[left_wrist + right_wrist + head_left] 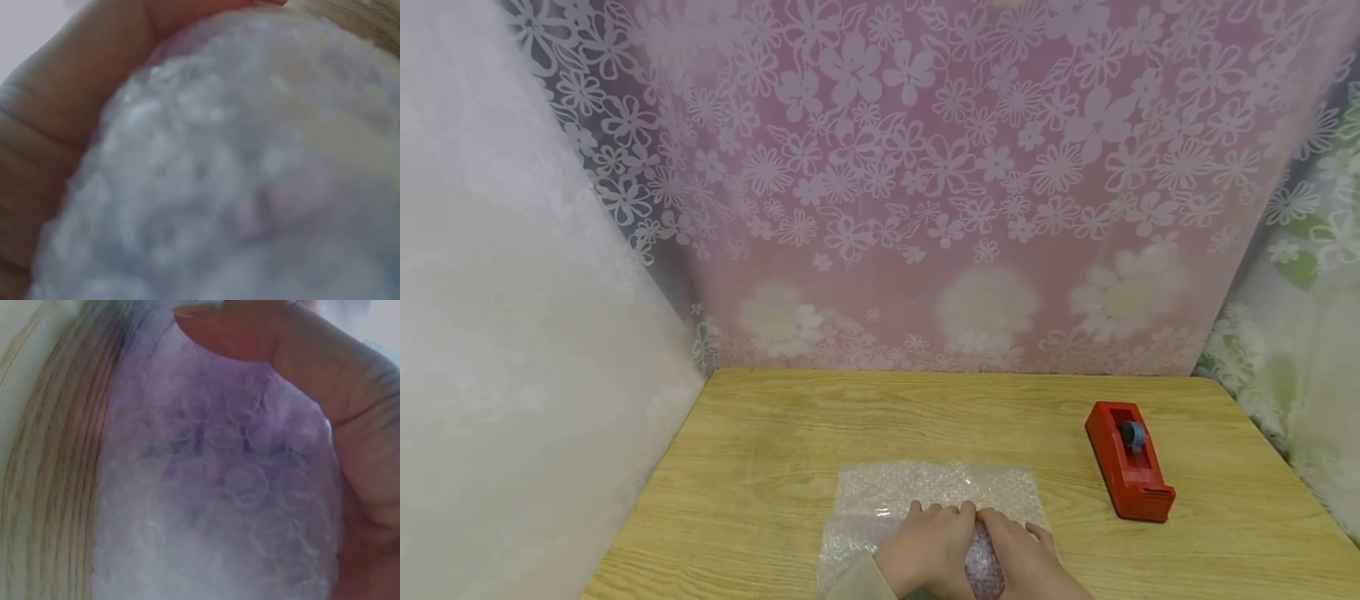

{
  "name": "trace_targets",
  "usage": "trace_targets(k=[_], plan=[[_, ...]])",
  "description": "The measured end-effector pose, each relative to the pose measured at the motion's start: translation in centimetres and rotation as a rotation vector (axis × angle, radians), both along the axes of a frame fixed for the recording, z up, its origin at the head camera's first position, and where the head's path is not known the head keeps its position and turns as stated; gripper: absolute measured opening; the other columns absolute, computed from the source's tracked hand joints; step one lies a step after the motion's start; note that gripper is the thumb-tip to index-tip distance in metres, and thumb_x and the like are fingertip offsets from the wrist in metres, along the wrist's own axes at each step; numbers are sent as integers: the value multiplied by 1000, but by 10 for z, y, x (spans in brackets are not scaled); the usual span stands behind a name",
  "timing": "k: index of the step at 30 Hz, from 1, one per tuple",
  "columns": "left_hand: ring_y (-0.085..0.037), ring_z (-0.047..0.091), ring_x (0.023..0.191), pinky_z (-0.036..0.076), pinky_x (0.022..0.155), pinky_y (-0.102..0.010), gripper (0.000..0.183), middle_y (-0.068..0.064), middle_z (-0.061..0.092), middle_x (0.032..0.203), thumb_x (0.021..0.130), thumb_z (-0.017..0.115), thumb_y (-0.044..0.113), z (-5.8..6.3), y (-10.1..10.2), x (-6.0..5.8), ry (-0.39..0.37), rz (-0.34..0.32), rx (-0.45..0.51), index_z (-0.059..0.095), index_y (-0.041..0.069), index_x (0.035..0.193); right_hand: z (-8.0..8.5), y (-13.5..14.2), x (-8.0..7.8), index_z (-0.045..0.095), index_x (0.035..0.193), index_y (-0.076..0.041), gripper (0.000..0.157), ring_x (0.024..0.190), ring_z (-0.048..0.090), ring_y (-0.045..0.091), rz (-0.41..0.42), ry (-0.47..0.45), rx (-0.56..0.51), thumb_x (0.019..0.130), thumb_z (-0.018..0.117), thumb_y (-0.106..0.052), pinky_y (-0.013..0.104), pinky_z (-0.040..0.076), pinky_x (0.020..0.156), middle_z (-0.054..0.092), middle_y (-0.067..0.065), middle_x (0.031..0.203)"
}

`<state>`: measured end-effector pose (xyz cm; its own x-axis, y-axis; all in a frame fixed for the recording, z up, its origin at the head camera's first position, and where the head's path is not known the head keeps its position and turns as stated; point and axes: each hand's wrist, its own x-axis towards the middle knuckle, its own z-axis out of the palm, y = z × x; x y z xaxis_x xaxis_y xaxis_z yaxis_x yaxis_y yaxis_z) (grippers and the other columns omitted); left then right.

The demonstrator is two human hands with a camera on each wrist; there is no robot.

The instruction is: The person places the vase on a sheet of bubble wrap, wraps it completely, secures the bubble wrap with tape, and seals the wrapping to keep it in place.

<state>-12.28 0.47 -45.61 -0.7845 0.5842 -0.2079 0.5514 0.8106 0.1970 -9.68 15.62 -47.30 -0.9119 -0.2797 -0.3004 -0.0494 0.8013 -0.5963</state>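
Observation:
A purplish bundle in bubble wrap lies near the table's front edge, between both hands. My left hand grips it from the left and my right hand from the right, with fingertips close together at its far end. Beneath and beyond the hands spreads the flat part of the bubble wrap sheet. Close up in the right wrist view, the thumb curves over the wrapped bundle, where purple shows through the bubbles. The left wrist view is blurred, with a finger along the wrap. What is wrapped inside is mostly hidden.
A red tape dispenser with a small blue roll of tape stands to the right on the wooden table. Flowered curtains hang behind the table and along both sides.

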Motion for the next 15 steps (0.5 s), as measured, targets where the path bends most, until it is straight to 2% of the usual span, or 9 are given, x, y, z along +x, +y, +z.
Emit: trace_targets(k=[8, 15], plan=[[-14, 60, 88, 46, 84, -50, 89, 12, 61, 99, 51, 76, 72, -1, 0, -5, -69, -9, 20, 50, 23, 120, 1, 5, -2, 38, 133, -4, 110, 111, 51, 33, 36, -27, -23, 52, 78, -67, 74, 17, 89, 53, 10, 127], [-8, 59, 87, 48, 80, -43, 85, 14, 60, 100, 52, 78, 67, -2, 0, -8, -33, -59, 22, 49, 22, 117, 0, 10, -5, 41, 129, -3, 96, 107, 53, 31, 74, 20, -50, 60, 79, -59, 70, 25, 85, 56, 8, 122]])
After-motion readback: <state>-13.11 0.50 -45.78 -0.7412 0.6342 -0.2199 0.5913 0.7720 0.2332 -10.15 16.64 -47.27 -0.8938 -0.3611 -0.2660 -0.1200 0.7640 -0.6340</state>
